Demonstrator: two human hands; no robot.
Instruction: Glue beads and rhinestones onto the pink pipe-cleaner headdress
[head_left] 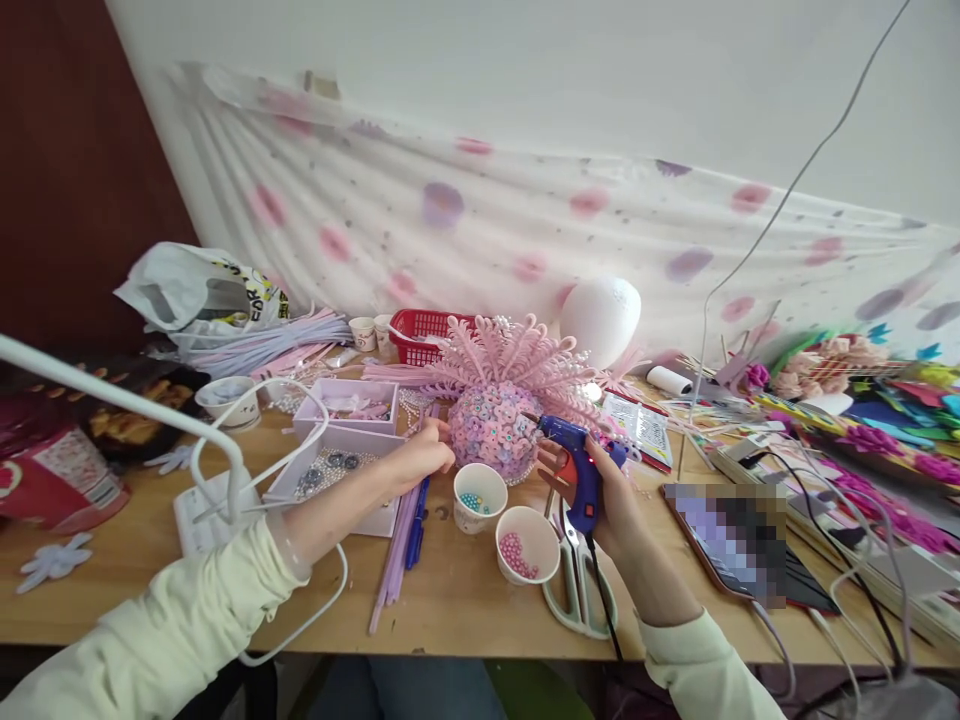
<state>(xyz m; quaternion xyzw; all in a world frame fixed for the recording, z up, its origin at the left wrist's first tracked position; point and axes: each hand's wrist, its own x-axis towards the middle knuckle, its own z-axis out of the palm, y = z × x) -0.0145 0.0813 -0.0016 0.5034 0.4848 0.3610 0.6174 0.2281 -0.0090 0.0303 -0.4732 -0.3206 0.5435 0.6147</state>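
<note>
A ball covered in small pink and lilac flowers stands mid-table, topped by a spray of pink fuzzy curled stems. My left hand is closed against its left side; the fingertips are partly hidden. In my right hand is a blue hot glue gun, its nozzle close to the ball's right side. Just in front stand a paper cup with teal and gold beads and a paper cup with pink beads. White-handled scissors lie under the glue gun's cord.
Purple stems and blue pens lie left of the cups. Lilac boxes hold beads. A red basket and white balloon-like shape stand behind. A phone and several cables are at right, a power strip at left.
</note>
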